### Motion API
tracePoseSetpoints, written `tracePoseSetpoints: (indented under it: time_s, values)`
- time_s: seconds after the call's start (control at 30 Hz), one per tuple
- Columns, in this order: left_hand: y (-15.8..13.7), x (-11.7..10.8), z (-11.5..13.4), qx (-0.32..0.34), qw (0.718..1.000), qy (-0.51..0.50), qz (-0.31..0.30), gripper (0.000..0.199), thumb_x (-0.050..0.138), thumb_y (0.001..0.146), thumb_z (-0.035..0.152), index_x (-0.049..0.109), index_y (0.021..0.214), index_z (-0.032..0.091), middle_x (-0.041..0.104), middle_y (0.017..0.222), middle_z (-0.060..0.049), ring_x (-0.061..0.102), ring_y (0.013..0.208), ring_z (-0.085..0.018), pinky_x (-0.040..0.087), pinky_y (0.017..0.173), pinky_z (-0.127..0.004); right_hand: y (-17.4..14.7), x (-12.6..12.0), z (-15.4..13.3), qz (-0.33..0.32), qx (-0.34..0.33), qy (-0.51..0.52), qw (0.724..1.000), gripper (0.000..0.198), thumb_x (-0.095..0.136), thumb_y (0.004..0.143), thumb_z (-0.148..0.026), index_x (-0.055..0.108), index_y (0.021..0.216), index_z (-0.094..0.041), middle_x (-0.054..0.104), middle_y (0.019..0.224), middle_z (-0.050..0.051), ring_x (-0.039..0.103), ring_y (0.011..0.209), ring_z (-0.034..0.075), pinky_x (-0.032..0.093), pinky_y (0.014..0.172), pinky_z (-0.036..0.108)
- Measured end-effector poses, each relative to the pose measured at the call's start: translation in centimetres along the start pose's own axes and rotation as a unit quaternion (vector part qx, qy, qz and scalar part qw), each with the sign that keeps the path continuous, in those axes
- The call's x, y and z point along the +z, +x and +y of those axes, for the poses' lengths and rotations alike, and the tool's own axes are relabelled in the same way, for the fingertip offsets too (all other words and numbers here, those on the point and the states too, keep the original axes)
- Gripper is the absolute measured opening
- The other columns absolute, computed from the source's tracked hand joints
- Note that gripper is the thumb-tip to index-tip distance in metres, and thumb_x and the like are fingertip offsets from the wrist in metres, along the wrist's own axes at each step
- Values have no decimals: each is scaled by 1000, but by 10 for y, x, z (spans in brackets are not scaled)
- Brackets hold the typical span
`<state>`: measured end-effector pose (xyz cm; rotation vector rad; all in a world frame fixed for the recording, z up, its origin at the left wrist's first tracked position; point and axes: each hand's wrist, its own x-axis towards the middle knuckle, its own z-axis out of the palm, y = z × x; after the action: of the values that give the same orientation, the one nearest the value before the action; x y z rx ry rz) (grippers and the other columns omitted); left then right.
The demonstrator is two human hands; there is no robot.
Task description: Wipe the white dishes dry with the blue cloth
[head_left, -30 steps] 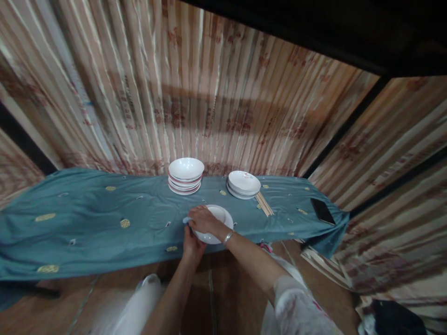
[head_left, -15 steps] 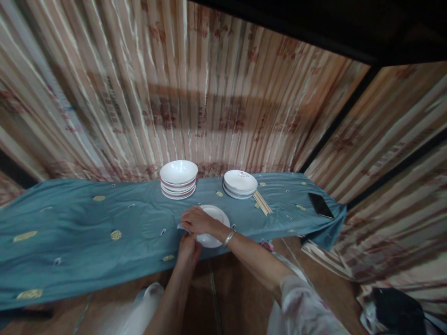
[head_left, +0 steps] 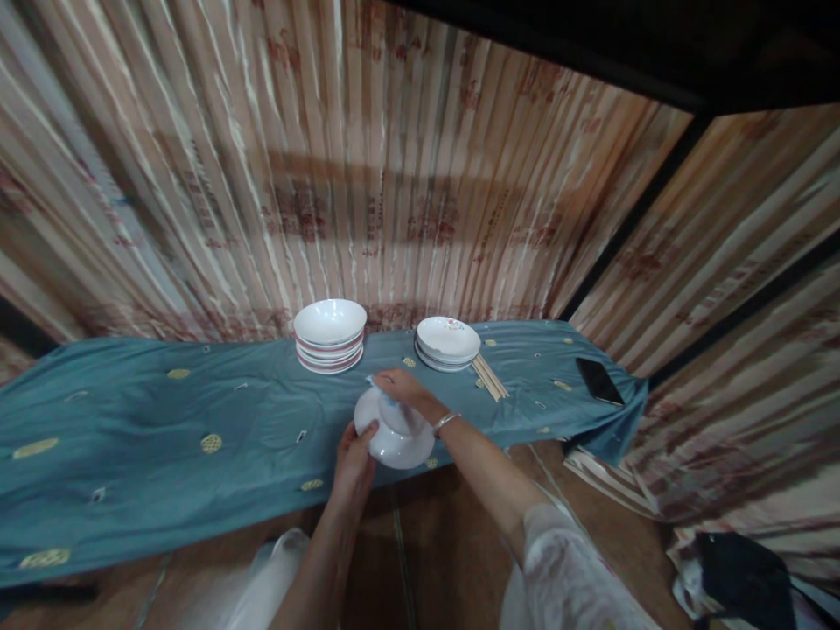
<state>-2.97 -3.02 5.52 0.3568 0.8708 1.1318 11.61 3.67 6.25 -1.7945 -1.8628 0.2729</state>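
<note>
A shiny white plate [head_left: 403, 449] is tilted over the front of the cloth-covered table. My left hand [head_left: 355, 451] grips its left rim, with the thumb on top and the fingers underneath. My right hand [head_left: 402, 388] is closed on a pale bluish cloth [head_left: 371, 381] at the plate's far edge, and only a little of that cloth shows. Behind my hands stands a stack of white bowls [head_left: 330, 324] with red bands. To its right is a stack of white dishes [head_left: 448, 339], the top one bearing a floral print.
Light wooden chopsticks [head_left: 491, 380] lie beside the dishes. A black phone [head_left: 598, 381] rests near the right end of the blue-green tablecloth [head_left: 157, 420]. Pleated curtains [head_left: 407, 175] hang behind the table, and a dark bag [head_left: 745, 573] is on the floor at right.
My right hand has moved right and up from the plate's left side to its far edge with the cloth. My left thumb now shows on the rim, and more of the plate is visible.
</note>
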Motion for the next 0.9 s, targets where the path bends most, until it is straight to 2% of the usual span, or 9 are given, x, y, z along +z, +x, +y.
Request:
tracePoseSetpoints:
  time_s: [0.13,0.33,0.53,0.67,0.8,0.9]
  values:
    - [-1,2,0,-8,1000,4,2,23,71,62,-1,65,81,10,71,66,-3,64,55,-13,51,62,-23,-11,-2,22,-22,41,39,998,33,45,94,-26,71,76,-17,67,69,1,59,65,14,44,64,23]
    - [-3,5,2,-22,999,8,21,18,63,71,-3,66,83,9,71,67,-4,66,57,-13,55,72,-27,-27,-2,41,19,96,159,982,30,50,88,-35,71,76,-17,64,66,-1,58,68,15,47,67,24]
    - [-1,5,8,-27,999,-4,27,20,60,75,-3,67,89,8,71,67,-5,68,61,-15,56,76,-28,-39,-6,46,25,121,199,972,32,47,87,-37,72,82,-18,69,76,1,61,76,16,48,73,26]
    - [4,7,15,-17,998,-20,49,28,57,79,-3,67,102,9,71,67,-4,69,63,-14,56,79,-27,-53,-2,47,64,163,183,967,33,44,90,-38,70,82,-19,69,77,1,60,76,16,48,75,26]
    - [6,10,20,-20,998,-21,60,28,54,82,-4,66,104,10,70,64,-1,66,57,-10,56,78,-25,-73,11,42,112,201,157,960,36,38,94,-40,69,96,-21,71,87,3,62,82,19,48,79,30]
    - [6,12,20,-19,997,-27,64,25,53,83,-4,66,99,10,69,63,0,65,56,-10,56,77,-23,-88,25,35,158,216,143,953,42,33,96,-40,64,115,-18,70,106,10,63,98,22,47,89,35]
